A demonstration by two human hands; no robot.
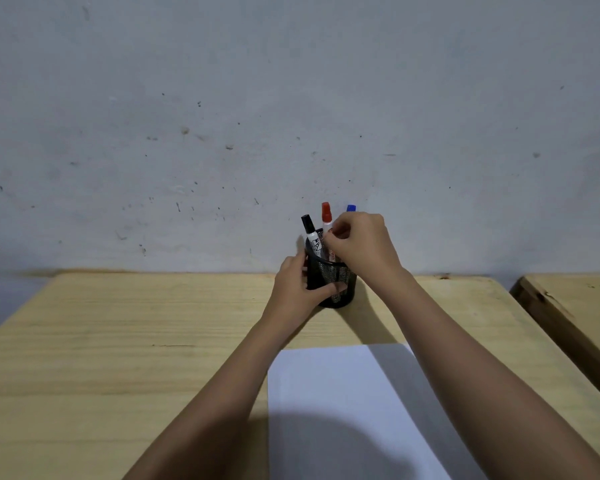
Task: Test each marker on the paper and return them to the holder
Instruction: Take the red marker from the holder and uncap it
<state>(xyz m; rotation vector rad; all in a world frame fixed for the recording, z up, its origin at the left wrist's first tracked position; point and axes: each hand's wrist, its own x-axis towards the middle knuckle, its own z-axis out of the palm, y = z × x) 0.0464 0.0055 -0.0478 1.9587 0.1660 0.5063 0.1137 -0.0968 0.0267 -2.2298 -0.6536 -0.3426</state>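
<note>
holder (340, 285) at desk's (118, 341) far edge is steadied by left hand (297, 289), fingers wrapped round it, prob. so it won't tip. red marker (326, 216) is pinched by right hand (361, 244) fingertips. black (308, 226) & blue (351, 208) markers left standing inside. paper (343, 393) is laid near, blank.

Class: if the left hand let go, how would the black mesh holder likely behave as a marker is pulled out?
The mesh holder looks light, so it might lift or slide. With the markers standing tall, it could tip. The left hand steadying it suggests this.
</note>
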